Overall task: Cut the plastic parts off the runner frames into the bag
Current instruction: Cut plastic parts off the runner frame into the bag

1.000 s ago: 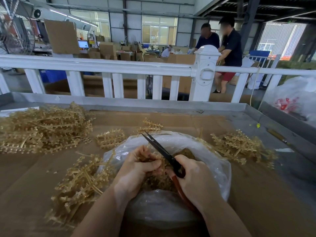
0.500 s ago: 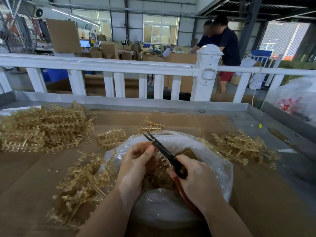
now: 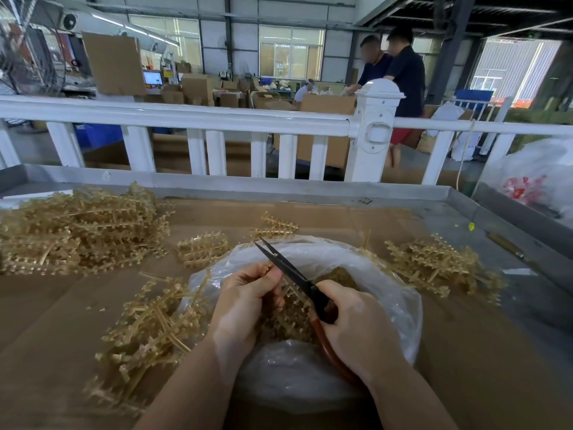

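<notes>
Frames [image 3: 77,231] lie heaped left, near [image 3: 148,330] and right [image 3: 434,265] of the bag [image 3: 387,293], under a white fence [image 3: 186,114]. Over the bag, the left hand [image 3: 245,302] pinches a frame [image 3: 288,302]. The right hand [image 3: 356,330] grips scissors [image 3: 288,271], blades barely parted.

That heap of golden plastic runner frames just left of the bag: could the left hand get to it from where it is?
Probably yes. The heap of golden plastic runner frames lies uncovered on the cardboard beside the left hand; nothing stands between them, though that hand is holding a frame over the clear plastic bag.
</notes>
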